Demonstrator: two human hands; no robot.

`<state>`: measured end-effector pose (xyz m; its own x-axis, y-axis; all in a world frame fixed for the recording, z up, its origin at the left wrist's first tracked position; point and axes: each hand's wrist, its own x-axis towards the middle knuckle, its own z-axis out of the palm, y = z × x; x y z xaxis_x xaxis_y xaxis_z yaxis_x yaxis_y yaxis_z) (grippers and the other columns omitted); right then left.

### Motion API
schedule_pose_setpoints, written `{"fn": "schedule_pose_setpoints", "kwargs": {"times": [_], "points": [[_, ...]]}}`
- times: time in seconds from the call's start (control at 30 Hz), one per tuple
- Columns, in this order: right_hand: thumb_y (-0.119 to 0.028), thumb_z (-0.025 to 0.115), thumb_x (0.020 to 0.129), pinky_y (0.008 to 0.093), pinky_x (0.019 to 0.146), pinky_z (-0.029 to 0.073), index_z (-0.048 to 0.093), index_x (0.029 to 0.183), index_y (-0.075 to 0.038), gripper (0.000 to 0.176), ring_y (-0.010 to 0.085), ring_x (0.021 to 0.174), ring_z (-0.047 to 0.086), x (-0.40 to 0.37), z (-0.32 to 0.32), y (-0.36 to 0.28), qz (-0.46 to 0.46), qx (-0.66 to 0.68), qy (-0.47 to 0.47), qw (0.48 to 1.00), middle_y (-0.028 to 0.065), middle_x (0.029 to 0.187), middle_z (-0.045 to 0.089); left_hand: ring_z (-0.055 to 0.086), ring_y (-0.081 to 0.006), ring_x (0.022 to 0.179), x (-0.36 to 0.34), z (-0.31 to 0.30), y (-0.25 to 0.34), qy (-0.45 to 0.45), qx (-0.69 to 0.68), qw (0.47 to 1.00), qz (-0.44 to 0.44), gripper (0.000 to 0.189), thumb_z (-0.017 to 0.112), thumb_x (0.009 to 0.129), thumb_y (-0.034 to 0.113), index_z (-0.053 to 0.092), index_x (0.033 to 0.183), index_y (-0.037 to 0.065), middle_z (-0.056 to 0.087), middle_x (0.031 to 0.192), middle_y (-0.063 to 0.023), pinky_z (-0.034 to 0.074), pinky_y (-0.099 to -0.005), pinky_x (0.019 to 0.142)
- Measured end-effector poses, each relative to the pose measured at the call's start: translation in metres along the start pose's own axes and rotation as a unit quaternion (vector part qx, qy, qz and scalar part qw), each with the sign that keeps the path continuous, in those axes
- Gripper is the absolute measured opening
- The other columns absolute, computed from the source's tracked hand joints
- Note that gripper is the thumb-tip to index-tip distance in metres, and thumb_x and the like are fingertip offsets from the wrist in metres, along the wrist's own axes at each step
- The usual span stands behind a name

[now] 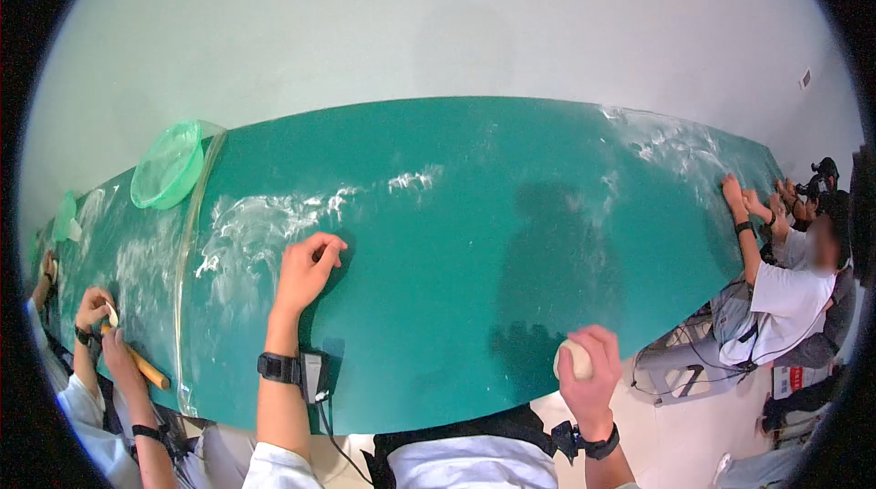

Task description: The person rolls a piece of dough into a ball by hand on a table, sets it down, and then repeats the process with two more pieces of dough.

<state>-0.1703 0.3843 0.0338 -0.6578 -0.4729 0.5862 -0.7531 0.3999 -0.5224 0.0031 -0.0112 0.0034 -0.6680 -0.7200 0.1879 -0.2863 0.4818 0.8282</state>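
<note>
My right hand (593, 357) is wrapped round a pale, rounded lump of dough (572, 359) near the front edge of the green table (429, 306). The dough shows past the fingers on their left side. My left hand (312, 268) is loosely closed above or on the tabletop, fingers curled in, and nothing shows in it. It is close to a patch of scattered white flour (265, 224). Next to my left wrist, a small dark box (313, 368) with a cable lies at the table's edge.
A green mesh basket (169, 165) stands at the back left, beside a clear strip (190, 261) crossing the table. At left, a co-worker's hands (94, 306) hold a piece of dough near a wooden rolling pin (146, 368). More people sit at right, near a stool (684, 379).
</note>
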Motion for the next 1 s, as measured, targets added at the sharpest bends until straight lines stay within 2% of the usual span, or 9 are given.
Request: {"fn": "schedule_pose_setpoints", "kwargs": {"times": [0.1, 0.23, 0.33, 0.47, 0.57, 0.7, 0.77, 0.9, 1.0], "points": [[-0.008, 0.081, 0.069, 0.0401, 0.078, 0.052, 0.068, 0.094, -0.007, 0.028, 0.0313, 0.093, 0.062, 0.003, -0.005, -0.005, -0.031, -0.060, -0.108, 0.992, 0.0133, 0.098, 0.063, 0.056, -0.0073, 0.060, -0.002, 0.001, 0.001, 0.007, 0.001, 1.000, 0.013, 0.020, 0.060, 0.097, 0.020, 0.072, 0.095, 0.005, 0.066, 0.066, -0.0017, 0.042, -0.0270, 0.055], [-0.007, 0.081, 0.069, 0.0415, 0.079, 0.052, 0.065, 0.091, -0.007, 0.027, 0.0329, 0.092, 0.062, 0.002, -0.006, 0.008, -0.038, -0.061, -0.147, 0.986, 0.0158, 0.101, 0.062, 0.057, -0.0076, 0.061, 0.000, 0.001, -0.002, 0.007, 0.006, 1.000, 0.015, 0.020, 0.060, 0.097, 0.021, 0.072, 0.095, 0.005, 0.066, 0.067, -0.0018, 0.043, -0.0271, 0.056], [-0.010, 0.082, 0.065, 0.0436, 0.082, 0.052, 0.064, 0.093, -0.008, 0.033, 0.0353, 0.096, 0.061, 0.008, -0.007, 0.025, 0.015, -0.035, 0.019, 0.999, 0.0151, 0.107, 0.062, 0.058, -0.0081, 0.061, 0.000, 0.000, -0.004, -0.002, -0.002, 1.000, 0.003, 0.021, 0.061, 0.097, 0.022, 0.073, 0.095, 0.006, 0.066, 0.067, -0.0024, 0.043, -0.0275, 0.056], [-0.005, 0.080, 0.065, 0.0424, 0.084, 0.051, 0.063, 0.095, -0.006, 0.035, 0.0357, 0.098, 0.061, 0.006, -0.016, 0.025, -0.026, -0.139, -0.083, 0.986, 0.0164, 0.106, 0.062, 0.059, -0.0100, 0.061, 0.002, 0.001, -0.005, 0.005, 0.010, 1.000, 0.026, 0.022, 0.060, 0.097, 0.024, 0.073, 0.094, 0.007, 0.067, 0.067, -0.0034, 0.043, -0.0289, 0.056], [-0.006, 0.080, 0.065, 0.0422, 0.086, 0.051, 0.066, 0.100, -0.008, 0.038, 0.0352, 0.101, 0.062, 0.006, -0.016, 0.053, -0.037, -0.092, -0.123, 0.987, 0.0150, 0.109, 0.062, 0.060, -0.0109, 0.061, 0.001, 0.001, -0.005, 0.003, -0.007, 1.000, 0.013, 0.022, 0.060, 0.097, 0.024, 0.073, 0.094, 0.007, 0.067, 0.067, -0.0034, 0.044, -0.0289, 0.057], [-0.009, 0.081, 0.066, 0.0414, 0.087, 0.052, 0.066, 0.102, -0.010, 0.039, 0.0345, 0.102, 0.062, 0.014, -0.023, 0.048, -0.003, -0.062, -0.046, 0.997, 0.0147, 0.107, 0.064, 0.060, -0.0105, 0.061, 0.000, 0.001, -0.005, 0.008, 0.006, 0.999, 0.031, 0.022, 0.061, 0.096, 0.025, 0.073, 0.095, 0.007, 0.068, 0.068, -0.0029, 0.044, -0.0286, 0.057], [-0.008, 0.080, 0.068, 0.0421, 0.082, 0.051, 0.063, 0.093, -0.008, 0.030, 0.0340, 0.094, 0.062, 0.019, -0.027, 0.026, -0.028, -0.089, -0.028, 0.995, 0.0146, 0.100, 0.063, 0.060, -0.0106, 0.061, 0.000, 0.000, -0.005, 0.000, 0.008, 1.000, 0.026, 0.022, 0.061, 0.096, 0.025, 0.073, 0.096, 0.007, 0.068, 0.068, -0.0030, 0.044, -0.0286, 0.057], [-0.002, 0.078, 0.066, 0.0397, 0.079, 0.050, 0.059, 0.086, -0.005, 0.028, 0.0329, 0.090, 0.061, 0.006, -0.019, 0.046, -0.067, -0.094, -0.078, 0.990, 0.0143, 0.094, 0.061, 0.060, -0.0109, 0.063, 0.000, 0.000, -0.006, -0.003, -0.005, 0.999, 0.037, 0.022, 0.061, 0.097, 0.025, 0.072, 0.096, 0.006, 0.068, 0.070, -0.0035, 0.044, -0.0285, 0.058], [-0.007, 0.079, 0.068, 0.0417, 0.084, 0.050, 0.062, 0.087, -0.005, 0.025, 0.0343, 0.097, 0.061, 0.009, -0.029, 0.045, 0.016, -0.053, -0.028, 0.998, 0.0154, 0.101, 0.061, 0.060, -0.0103, 0.064, 0.001, 0.000, -0.009, -0.007, 0.002, 1.000, 0.030, 0.022, 0.060, 0.097, 0.024, 0.072, 0.096, 0.006, 0.067, 0.069, -0.0031, 0.044, -0.0280, 0.059]]}}
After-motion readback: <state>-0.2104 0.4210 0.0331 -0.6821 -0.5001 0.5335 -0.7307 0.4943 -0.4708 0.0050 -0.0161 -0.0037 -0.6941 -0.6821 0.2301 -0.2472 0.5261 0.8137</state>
